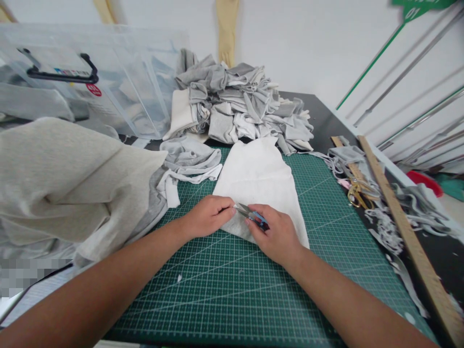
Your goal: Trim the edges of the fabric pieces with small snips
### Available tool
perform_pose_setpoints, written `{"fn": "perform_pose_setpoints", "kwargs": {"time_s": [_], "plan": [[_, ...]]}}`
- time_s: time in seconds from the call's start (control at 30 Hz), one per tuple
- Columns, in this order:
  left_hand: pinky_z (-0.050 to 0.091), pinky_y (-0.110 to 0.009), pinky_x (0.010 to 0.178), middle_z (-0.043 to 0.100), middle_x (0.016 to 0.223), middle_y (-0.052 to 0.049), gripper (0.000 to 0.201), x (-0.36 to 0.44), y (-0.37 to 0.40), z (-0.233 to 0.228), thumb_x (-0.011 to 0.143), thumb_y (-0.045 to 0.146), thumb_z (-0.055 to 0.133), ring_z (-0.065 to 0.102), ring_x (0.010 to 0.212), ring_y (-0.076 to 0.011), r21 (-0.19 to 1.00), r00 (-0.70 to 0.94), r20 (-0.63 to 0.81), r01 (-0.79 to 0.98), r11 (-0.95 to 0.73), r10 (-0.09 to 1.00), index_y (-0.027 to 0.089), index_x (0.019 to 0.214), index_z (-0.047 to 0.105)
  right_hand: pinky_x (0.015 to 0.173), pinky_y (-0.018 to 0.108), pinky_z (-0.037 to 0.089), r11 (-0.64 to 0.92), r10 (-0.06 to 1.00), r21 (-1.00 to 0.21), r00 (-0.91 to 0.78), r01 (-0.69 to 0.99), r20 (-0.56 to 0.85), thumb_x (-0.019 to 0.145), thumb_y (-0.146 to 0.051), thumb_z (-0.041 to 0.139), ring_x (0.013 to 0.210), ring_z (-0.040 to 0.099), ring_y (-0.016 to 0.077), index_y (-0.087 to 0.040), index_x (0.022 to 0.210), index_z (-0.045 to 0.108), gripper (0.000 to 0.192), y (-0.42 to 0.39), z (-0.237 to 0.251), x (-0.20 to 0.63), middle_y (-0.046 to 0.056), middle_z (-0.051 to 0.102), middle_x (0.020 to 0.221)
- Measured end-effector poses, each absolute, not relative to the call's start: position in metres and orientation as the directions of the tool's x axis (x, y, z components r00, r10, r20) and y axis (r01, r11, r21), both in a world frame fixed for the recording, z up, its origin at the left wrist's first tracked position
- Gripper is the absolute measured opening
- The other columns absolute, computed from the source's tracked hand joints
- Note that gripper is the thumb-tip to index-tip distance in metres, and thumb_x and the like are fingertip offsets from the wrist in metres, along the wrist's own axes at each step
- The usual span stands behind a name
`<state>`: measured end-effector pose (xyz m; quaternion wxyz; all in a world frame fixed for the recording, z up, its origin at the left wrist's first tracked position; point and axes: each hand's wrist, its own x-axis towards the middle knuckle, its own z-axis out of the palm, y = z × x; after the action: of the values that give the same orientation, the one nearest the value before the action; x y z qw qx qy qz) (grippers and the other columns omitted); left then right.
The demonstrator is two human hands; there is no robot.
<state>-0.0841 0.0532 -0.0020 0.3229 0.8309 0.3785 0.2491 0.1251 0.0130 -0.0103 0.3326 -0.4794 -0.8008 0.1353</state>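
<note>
A white fabric piece (259, 181) lies flat on the green cutting mat (232, 290). My left hand (208, 215) pinches the fabric's near edge between thumb and fingers. My right hand (277, 234) rests on the same edge and grips small thread snips (250, 213) with a blue handle. The metal blades point left toward my left fingertips, right at the fabric's hem.
A heap of grey and white cloth pieces (239, 104) sits behind the mat. Beige fabric (65, 183) is piled at left below a clear plastic bin (108, 72). At right lie gold scissors (357, 193), a wooden ruler (406, 227) and fabric scraps (387, 227).
</note>
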Motion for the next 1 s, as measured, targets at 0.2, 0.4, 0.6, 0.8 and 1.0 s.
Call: {"fn": "perform_pose_setpoints", "kwargs": {"time_s": [0.2,0.4,0.6,0.8,1.0], "plan": [[0.030,-0.023,0.057,0.050,0.060,0.004,0.028,-0.0857,0.0543,-0.0025,0.091,0.026,0.046,0.045,0.057,-0.0085,0.723,0.609,0.153,0.467,-0.508,0.778,0.014,0.067,0.056,0.061,0.026,0.045,0.394,0.919,-0.619,-0.272,0.679,0.286,0.081,-0.028,0.060,0.066,0.062,0.0141,-0.020,0.097,0.055,0.018,0.0137,-0.0078,0.1245,0.000,0.068,0.079],[0.030,-0.022,0.056,0.049,0.059,0.005,0.029,-0.0868,0.0551,-0.0025,0.091,0.026,0.045,0.046,0.057,-0.0082,0.742,0.611,0.136,0.459,-0.489,0.780,0.014,0.068,0.057,0.055,0.024,0.038,0.315,0.945,-0.699,-0.284,0.642,0.165,0.079,-0.025,0.060,0.057,0.054,0.0110,-0.022,0.087,0.050,0.013,0.0158,-0.0025,0.1239,-0.004,0.062,0.069],[0.028,-0.023,0.056,0.046,0.058,0.005,0.029,-0.0863,0.0551,-0.0029,0.090,0.025,0.045,0.044,0.056,-0.0080,0.742,0.613,0.138,0.457,-0.491,0.778,0.014,0.064,0.053,0.055,0.024,0.036,0.315,0.943,-0.708,-0.290,0.633,0.161,0.079,-0.026,0.059,0.056,0.052,0.0107,-0.022,0.088,0.050,0.013,0.0155,-0.0044,0.1244,-0.004,0.061,0.068],[0.026,-0.023,0.055,0.039,0.055,0.005,0.032,-0.0852,0.0548,-0.0023,0.089,0.024,0.046,0.039,0.054,-0.0077,0.727,0.617,0.152,0.460,-0.510,0.772,0.015,0.058,0.044,0.056,0.024,0.036,0.297,0.950,-0.700,-0.272,0.649,0.151,0.081,-0.028,0.059,0.058,0.054,0.0119,-0.022,0.090,0.051,0.013,0.0151,-0.0049,0.1239,-0.003,0.061,0.068],[0.026,-0.023,0.055,0.041,0.056,0.005,0.031,-0.0857,0.0543,-0.0021,0.089,0.025,0.046,0.039,0.055,-0.0077,0.739,0.611,0.144,0.457,-0.495,0.779,0.015,0.060,0.047,0.056,0.025,0.036,0.299,0.948,-0.691,-0.289,0.657,0.135,0.083,-0.028,0.056,0.058,0.053,0.0121,-0.023,0.092,0.052,0.011,0.0150,-0.0044,0.1243,-0.004,0.061,0.067]]}}
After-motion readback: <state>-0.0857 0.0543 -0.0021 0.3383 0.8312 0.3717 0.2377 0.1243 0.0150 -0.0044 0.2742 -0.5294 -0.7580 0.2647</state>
